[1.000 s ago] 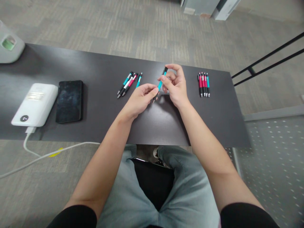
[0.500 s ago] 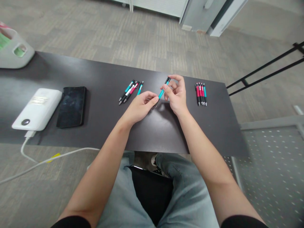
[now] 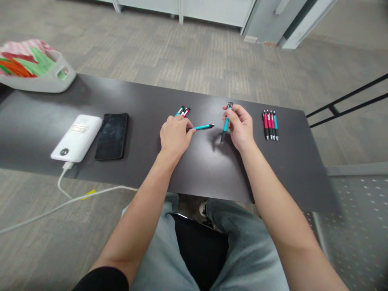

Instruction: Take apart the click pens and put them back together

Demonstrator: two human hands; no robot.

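Note:
My right hand (image 3: 241, 127) is closed around a teal pen (image 3: 225, 124), held nearly upright with its tip just above the dark table (image 3: 145, 101). My left hand (image 3: 174, 135) pinches a second teal pen (image 3: 202, 127) that points right, almost level, toward my right hand. Just behind my left hand lies a small bunch of pens (image 3: 182, 111), partly hidden by the fingers. A neat row of red and teal pens (image 3: 269, 124) lies to the right of my right hand.
A black phone (image 3: 112, 135) and a white power bank (image 3: 77, 137) with a white cable (image 3: 79, 196) lie at the left. A grey basket (image 3: 45, 83) with colourful contents stands at the far left corner. Black railing bars (image 3: 348, 99) run beyond the table's right end.
Both hands held one teal pen before. Now my right hand keeps it, turned more upright, and my left hand has moved left to the bunch and holds another teal pen. The view shifted.

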